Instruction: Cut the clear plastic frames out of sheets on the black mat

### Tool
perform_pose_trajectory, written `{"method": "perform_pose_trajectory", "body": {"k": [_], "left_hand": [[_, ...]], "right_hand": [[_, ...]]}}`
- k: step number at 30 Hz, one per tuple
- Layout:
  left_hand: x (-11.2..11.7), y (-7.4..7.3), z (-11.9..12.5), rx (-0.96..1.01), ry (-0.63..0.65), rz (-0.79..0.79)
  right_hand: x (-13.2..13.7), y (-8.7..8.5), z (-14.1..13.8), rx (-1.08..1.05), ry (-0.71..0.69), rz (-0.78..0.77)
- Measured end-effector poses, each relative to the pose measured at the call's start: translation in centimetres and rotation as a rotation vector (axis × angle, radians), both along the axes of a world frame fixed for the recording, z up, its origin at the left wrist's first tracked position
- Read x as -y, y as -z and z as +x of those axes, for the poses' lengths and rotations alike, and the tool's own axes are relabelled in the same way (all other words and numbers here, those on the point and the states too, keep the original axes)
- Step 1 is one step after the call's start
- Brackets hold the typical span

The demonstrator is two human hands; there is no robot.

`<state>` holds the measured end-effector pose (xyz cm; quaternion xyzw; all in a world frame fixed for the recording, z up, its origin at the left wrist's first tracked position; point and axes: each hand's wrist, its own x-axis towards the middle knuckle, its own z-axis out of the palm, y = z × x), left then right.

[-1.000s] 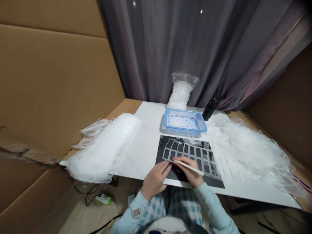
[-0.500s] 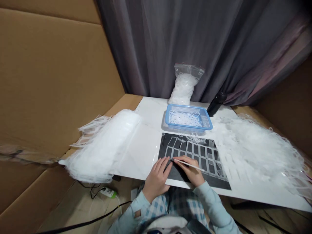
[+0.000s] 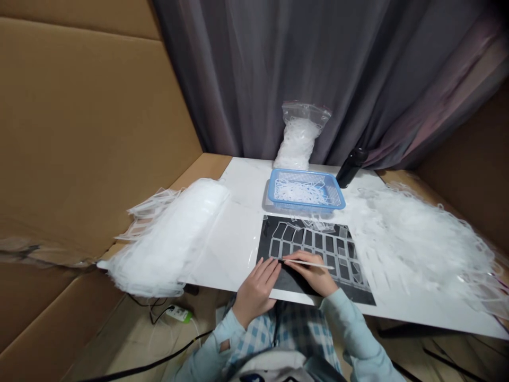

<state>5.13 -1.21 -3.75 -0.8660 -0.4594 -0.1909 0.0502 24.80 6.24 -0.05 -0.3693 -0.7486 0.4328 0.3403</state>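
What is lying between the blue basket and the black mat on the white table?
In the head view, a few loose clear plastic strips lie there, between the blue basket and the far edge of the black mat.

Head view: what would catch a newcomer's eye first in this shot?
Two big white masses stand out on the white table: a rolled bundle of translucent sheet at left and a loose heap of cut-out lattice at right. Between them, at the front, lies a black mat, where the right hand holds a thin white stick. Behind the mat sits a blue plastic basket of white scraps.
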Motion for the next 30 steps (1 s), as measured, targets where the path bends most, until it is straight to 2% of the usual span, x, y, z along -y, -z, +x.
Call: {"method": "perform_pose_trajectory", "body": {"k": [4,11,17,23,30], "left_hand": [[0.0,-0.05,0.17,0.033,-0.009,-0.014],[-0.03,-0.03,0.06,0.016,-0.002,0.008],[0.0,0.17,0.01,0.033,-0.004,-0.045],[-0.15,-0.25,0.08,0.0,0.009,0.03],[-0.11,-0.29,-0.01,-0.005,0.002,0.006]], "right_hand": [[-0.33,-0.24,0.23,-0.005,-0.063,0.009],[-0.21,-0.23,0.03,-0.007,-0.071,0.039],[-0.2,-0.56,-0.12,0.004,-0.072,0.064],[-0.25,-0.41,-0.21,0.027,-0.066,0.08],[-0.77,-0.12,-0.33,0.072,-0.102,0.181]]}}
